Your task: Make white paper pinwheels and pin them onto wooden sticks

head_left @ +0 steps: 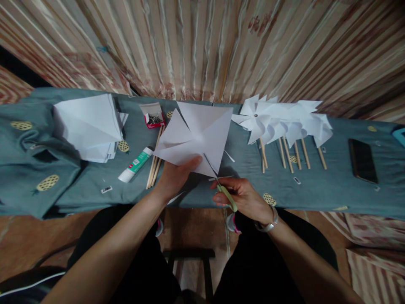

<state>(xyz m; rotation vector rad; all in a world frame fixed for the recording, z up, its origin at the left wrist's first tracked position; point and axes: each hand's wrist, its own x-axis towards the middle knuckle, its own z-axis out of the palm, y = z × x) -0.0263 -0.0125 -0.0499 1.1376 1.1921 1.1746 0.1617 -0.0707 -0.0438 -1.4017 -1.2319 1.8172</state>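
R hand [245, 195] gripping scissors [227, 197] @ wht paper [210, 124], L hand [175, 176] pinching it alongside

1 dark smartphone [363, 160] lies near the right end of a grey-green tablecloth [340, 141], beside the cut-off edge of a light-blue object [399, 136] too little shown to identify. The tablecloth is printed with yellow pineapples, 2 of them on its bunched left part. Behind it hangs a pleated, striped curtain [202, 46] in beige and brown with reddish patterning. Below are reddish-brown floor tiles [207, 221], a black frame [189, 253], a white cable [34, 284] at lower left and striped fabric [376, 272] at lower right.
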